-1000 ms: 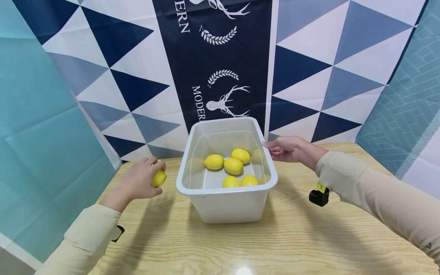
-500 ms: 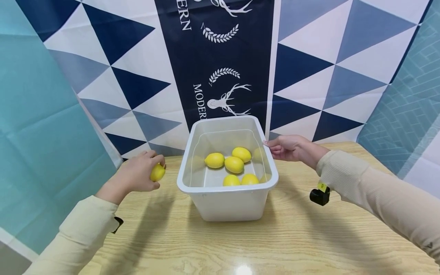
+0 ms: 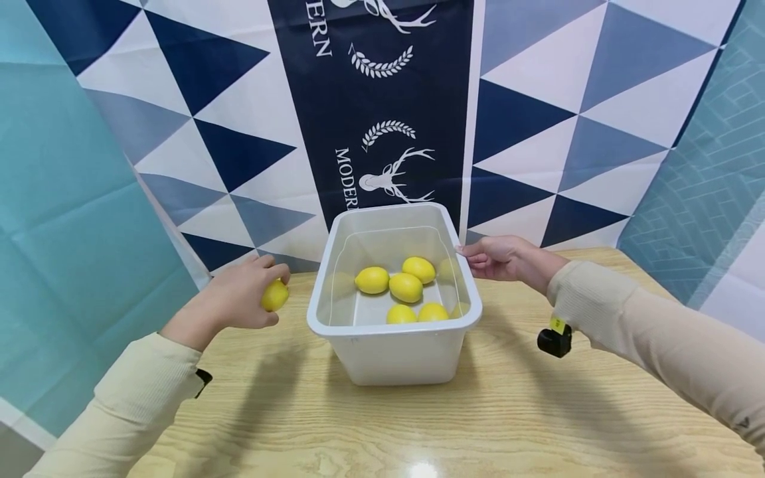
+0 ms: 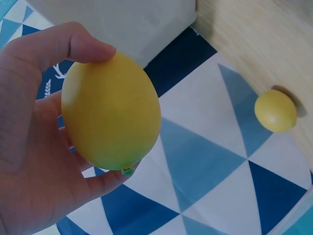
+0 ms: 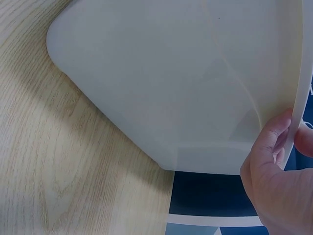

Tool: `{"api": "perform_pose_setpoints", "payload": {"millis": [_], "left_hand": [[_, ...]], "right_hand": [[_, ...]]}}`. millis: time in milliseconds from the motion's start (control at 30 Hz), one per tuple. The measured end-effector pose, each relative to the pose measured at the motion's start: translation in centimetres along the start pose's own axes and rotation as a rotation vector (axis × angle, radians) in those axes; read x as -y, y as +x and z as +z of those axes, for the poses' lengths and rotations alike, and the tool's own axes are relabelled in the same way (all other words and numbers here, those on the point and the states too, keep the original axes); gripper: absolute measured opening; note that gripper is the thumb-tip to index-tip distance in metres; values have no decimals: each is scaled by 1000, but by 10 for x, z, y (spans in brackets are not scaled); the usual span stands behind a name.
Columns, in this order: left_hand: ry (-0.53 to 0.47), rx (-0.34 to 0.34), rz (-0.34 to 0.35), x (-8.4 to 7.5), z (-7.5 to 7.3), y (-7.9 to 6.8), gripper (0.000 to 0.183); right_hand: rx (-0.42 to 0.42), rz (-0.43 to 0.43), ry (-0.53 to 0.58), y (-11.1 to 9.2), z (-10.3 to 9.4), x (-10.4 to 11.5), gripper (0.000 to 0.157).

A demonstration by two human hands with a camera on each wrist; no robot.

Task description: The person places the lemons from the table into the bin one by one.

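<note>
My left hand (image 3: 242, 292) grips a yellow lemon (image 3: 275, 295) left of the bin, above the table. In the left wrist view, thumb and fingers curl round this lemon (image 4: 111, 112), its green stem end downward. A second lemon (image 4: 275, 110) lies on the table there, out of sight in the head view. My right hand (image 3: 499, 257) pinches the right rim of a white plastic bin (image 3: 394, 358). The right wrist view has its thumb and fingers on either side of the rim (image 5: 297, 98). Several lemons (image 3: 406, 287) lie on the bin's floor.
The bin stands on a light wooden table (image 3: 358, 425), near its back edge. Behind the table hangs a patterned blue and white cloth (image 3: 382, 133), with teal cloth (image 3: 78, 219) on the left side.
My left hand has risen slightly with the lemon, and its forearm has shifted a little left. The right hand keeps its grip on the rim, and the bin stays put.
</note>
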State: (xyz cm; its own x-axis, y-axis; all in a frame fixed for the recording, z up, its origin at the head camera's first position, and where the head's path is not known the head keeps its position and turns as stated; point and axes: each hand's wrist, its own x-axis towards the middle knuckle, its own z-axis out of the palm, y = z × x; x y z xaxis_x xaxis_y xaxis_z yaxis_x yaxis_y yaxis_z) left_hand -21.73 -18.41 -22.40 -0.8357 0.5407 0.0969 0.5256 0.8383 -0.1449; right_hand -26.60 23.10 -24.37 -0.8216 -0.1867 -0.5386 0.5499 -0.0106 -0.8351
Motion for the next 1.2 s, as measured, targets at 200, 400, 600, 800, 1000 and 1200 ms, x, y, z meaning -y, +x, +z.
{"api": "perform_pose_setpoints", "payload": {"millis": [200,400,600,800,1000,1200], "left_hand": [[22,-16,16,-5,-8,3,42],[25,-49,34,-12,-14,7,43],[23,-37,22,-17,-18,9,44],[38,-26,10,-20,-27,11,44],[23,-2,0,-24,-34,17,42],[49,33,19,-30,-39,30,46]], "right_hand": [[-5,-3,-12,-2,1,-1,15],[-11,-10,-25,-1,0,-3,16],[-4,-17,-9,-3,0,-3,16],[3,-22,-16,-3,2,-4,17],[18,-15,-28,-3,1,-4,15],[17,-12,-31,-1,0,-3,14]]}}
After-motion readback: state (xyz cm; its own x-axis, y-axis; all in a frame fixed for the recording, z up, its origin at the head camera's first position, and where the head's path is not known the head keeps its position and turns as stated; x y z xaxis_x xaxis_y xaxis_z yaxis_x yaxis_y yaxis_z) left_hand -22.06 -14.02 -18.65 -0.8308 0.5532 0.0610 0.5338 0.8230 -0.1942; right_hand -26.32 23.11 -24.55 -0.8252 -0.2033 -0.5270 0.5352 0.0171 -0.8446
